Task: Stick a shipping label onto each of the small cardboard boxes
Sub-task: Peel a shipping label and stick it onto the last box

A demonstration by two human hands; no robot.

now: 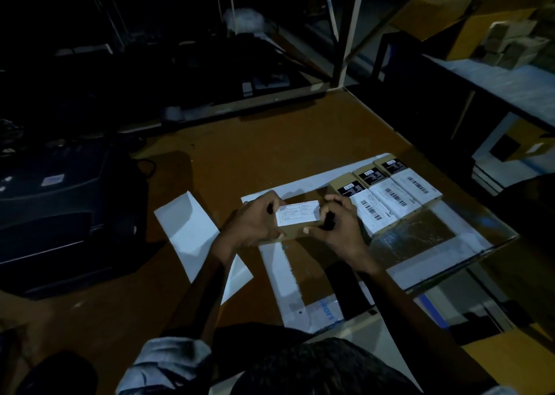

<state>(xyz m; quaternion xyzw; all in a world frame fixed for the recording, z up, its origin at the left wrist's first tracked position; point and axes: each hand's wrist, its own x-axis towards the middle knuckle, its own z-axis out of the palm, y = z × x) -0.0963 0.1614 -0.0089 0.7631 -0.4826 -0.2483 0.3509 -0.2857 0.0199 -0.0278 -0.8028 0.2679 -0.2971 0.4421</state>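
You held one small cardboard box (295, 232) between your hands, above the brown table (270, 142), with a white shipping label (298, 213) lying on its top face. Your left hand (255, 223) cupped the box's left end, fingers curled over the label's left edge. Your right hand (336, 223) closed on the right end, thumb along the near side and fingers bent over the label's right edge. Both forearms reached in from below. Just right of your right hand, three labelled boxes (387, 196) sat side by side in a row. A white sheet (198, 238) lay left of your left wrist. The label's print was too small to read, and the dark surroundings were hard to make out.
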